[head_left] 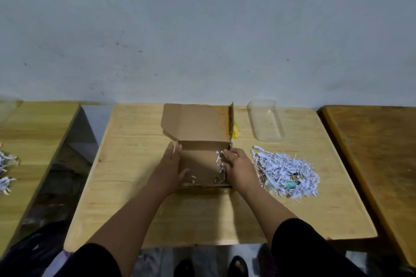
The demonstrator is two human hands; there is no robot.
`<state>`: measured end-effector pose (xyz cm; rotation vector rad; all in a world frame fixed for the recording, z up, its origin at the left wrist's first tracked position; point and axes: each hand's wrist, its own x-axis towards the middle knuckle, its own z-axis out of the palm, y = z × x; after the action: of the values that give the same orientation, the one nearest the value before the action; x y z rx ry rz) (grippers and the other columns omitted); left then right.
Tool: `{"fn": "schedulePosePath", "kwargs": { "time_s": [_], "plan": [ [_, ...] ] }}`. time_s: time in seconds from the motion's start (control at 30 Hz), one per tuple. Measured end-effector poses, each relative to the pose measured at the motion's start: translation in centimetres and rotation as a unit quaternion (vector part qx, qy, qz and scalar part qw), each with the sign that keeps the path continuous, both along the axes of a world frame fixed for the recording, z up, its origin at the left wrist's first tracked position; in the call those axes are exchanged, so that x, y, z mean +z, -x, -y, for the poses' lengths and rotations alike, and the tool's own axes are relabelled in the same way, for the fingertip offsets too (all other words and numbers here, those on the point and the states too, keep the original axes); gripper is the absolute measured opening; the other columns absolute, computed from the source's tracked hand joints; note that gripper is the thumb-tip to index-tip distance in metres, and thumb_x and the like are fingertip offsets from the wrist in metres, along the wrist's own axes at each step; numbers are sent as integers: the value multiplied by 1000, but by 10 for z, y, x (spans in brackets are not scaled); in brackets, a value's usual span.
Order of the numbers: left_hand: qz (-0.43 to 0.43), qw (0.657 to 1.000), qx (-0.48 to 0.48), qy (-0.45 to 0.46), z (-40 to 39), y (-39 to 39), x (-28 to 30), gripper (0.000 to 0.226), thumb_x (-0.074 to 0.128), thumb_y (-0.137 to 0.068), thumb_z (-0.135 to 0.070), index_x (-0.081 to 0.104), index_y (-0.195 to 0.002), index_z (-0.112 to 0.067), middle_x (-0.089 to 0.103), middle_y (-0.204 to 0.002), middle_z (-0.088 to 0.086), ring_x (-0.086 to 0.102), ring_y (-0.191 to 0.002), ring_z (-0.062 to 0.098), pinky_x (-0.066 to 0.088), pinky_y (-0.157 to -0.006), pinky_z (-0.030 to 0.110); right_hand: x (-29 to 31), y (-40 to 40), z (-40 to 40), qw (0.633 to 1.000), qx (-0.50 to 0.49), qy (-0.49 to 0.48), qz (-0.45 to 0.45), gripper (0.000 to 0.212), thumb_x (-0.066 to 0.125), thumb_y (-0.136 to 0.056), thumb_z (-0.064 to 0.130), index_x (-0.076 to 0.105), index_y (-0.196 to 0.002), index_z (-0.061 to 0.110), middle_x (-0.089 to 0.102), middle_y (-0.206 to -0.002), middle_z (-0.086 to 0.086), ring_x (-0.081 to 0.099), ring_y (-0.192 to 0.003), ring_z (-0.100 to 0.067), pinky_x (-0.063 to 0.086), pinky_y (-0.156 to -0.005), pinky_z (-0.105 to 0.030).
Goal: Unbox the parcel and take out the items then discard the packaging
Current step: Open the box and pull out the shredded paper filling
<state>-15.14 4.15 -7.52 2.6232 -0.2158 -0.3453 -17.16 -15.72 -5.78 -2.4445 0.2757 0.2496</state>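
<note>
**Box nearly emptied, last shreds being cleared**

The brown corrugated cardboard box (202, 164) sits open at the middle of the pale wooden table (135, 204), its lid flap (193, 121) folded back toward the wall. Most of the filler looks to be out already: a loose heap of white shredded paper (286, 173) lies on the table just right of the box, with a small teal object (290, 185) half buried in its near edge. I cannot tell what that object is. Behind the box's right flap a yellow-green item (236, 132) peeks out, and farther right of it stands a clear plastic rectangular tray (265, 121). Inside the box only a few stray strips remain on the floor and along the right wall.

By my reading, the unpacking is almost finished; what is left is clearing those scraps and discarding the box and filler.

The left hand (173, 164) lies along the box's left wall, fingers fairly straight and thumb reaching over the edge, steadying it. The right hand (236, 166) is at the box's right wall with its fingers curled around a small tuft of shredded strips (219, 159).
</note>
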Motion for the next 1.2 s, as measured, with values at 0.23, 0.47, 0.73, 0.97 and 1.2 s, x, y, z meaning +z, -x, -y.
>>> {"fn": "schedulePosePath", "kwargs": {
  "time_s": [0.23,0.47,0.73,0.97,1.2],
  "plan": [
    [30,995,-53,76,-8,0,-16,75,52,-91,-20,3,-145,-1,-1,-157,11,2,-146,21,7,-114,21,-6,0,-3,993,-80,31,86,24,55,-83,-4,71,-99,4,64,-97,-13,61,-89,-28,31,-69,-11],
    [47,990,-45,121,-9,1,-25,73,50,-92,-16,2,-146,-2,-1,-157,11,-2,-145,18,-5,-105,8,2,-4,-23,983,-121,-6,141,18,60,-80,-5,73,-91,3,69,-97,-17,61,-85,-23,31,-69,3],
    [58,985,-34,162,-10,0,-33,71,47,-94,-15,-1,-145,-4,-13,-146,-6,-8,-139,7,-2,-109,10,-20,-12,-58,995,-87,-10,-41,54,46,-94,24,27,-144,11,25,-154,-9,24,-141,-25,18,-116,-33],
    [59,984,-18,169,-9,0,-34,71,48,-94,-17,-1,-146,-11,-5,-154,-2,-1,-136,1,7,-106,11,-22,-27,-54,987,-87,-43,-128,52,34,-97,24,20,-143,4,20,-155,-13,23,-141,-31,20,-116,-36],
    [40,987,-9,155,-8,0,-34,71,46,-95,-20,-2,-146,-13,-3,-157,4,6,-144,13,14,-110,21,-26,-33,-62,990,-44,-47,-126,38,35,-96,15,37,-131,3,40,-143,-15,35,-131,-31,29,-107,-34]
  ]
}}
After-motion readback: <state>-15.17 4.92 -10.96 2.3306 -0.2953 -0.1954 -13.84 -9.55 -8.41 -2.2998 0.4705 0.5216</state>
